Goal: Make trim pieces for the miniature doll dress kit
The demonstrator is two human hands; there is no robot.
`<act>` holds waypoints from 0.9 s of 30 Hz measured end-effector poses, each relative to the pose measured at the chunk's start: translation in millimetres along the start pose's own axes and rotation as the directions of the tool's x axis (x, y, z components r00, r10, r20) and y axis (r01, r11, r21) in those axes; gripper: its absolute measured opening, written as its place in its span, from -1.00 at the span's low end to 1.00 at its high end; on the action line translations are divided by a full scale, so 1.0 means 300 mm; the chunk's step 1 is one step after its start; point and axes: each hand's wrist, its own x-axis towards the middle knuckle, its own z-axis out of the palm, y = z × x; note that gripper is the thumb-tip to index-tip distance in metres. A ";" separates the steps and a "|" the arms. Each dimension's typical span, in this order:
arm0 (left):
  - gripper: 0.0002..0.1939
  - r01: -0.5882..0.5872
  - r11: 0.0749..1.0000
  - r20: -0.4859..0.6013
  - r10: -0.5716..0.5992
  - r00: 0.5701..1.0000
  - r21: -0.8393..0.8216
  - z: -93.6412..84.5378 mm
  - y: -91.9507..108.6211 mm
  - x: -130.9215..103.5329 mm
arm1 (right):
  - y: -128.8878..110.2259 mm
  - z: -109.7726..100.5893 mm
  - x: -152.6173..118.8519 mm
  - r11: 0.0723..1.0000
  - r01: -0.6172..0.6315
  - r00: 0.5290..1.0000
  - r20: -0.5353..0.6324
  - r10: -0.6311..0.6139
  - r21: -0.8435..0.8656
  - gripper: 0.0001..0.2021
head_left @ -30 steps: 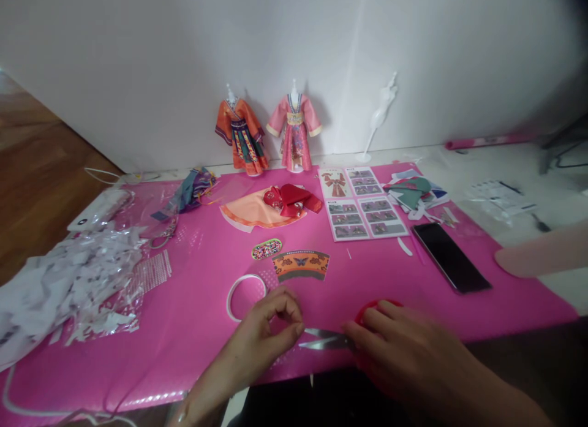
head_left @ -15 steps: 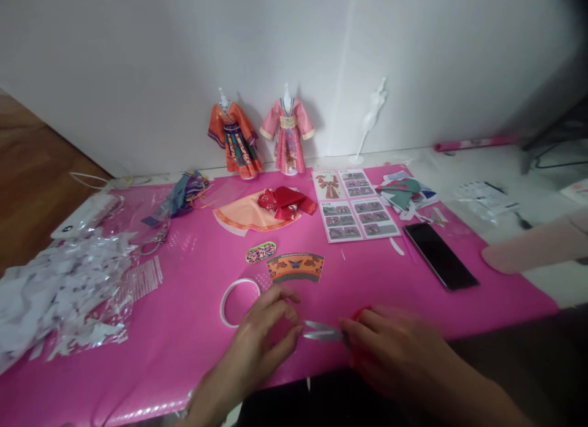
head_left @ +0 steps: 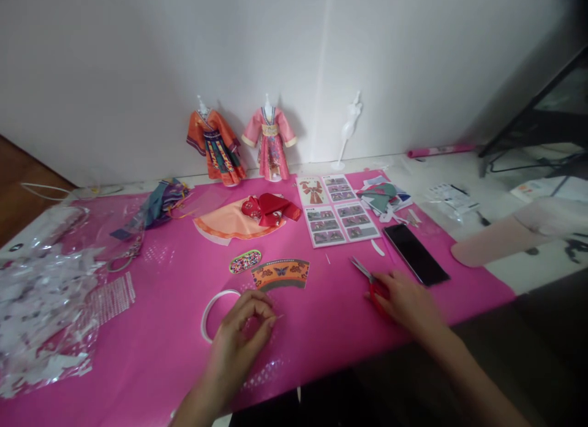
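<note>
From where I stand, an orange butterfly-printed piece point(head_left: 281, 274) lies flat on the pink mat point(head_left: 169, 329). On the person's side of that piece, the left hand point(head_left: 241, 332) has its thumb and fingertips drawn narrow around a pale sliver point(head_left: 280, 317), too small for me to make out. A white ring point(head_left: 204, 318), like a roll of tape, lies near the printed piece's left end, just beside that hand. Right of the printed piece, the right hand point(head_left: 407, 299) curls its fingers about the red handles of the scissors point(head_left: 373, 283); the blades point away from the person, and I can't tell if they touch the mat. A green-edged oval point(head_left: 245, 261) of coloured bits sits just left of the printed piece; beyond it lies peach cloth point(head_left: 225, 220), and well to its right, a phone point(head_left: 416, 253).
</note>
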 end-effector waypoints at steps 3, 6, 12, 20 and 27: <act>-0.82 0.071 0.993 0.020 -0.070 0.997 -0.097 0.011 0.006 0.012 | 0.023 0.024 0.011 0.995 0.033 0.999 0.014 -0.035 0.094 -0.66; -0.81 0.165 0.965 0.053 -0.158 0.986 -0.205 0.023 0.007 0.021 | 0.037 0.028 0.022 0.981 0.053 0.998 0.036 -0.061 0.187 -0.63; -0.77 0.288 0.873 0.107 -0.267 0.958 -0.393 0.048 0.000 0.032 | -0.026 -0.036 0.028 0.927 0.020 0.998 0.054 -0.043 0.376 -0.73; -0.75 0.315 0.850 0.191 -0.256 0.948 -0.422 0.075 0.045 0.044 | -0.369 -0.160 0.004 0.534 0.082 0.989 -0.001 -0.150 0.842 -0.87; -0.79 0.212 0.931 0.148 -0.174 0.974 -0.297 0.073 0.054 0.043 | -0.420 -0.149 0.023 0.530 0.127 0.980 -0.023 -0.199 0.838 -0.90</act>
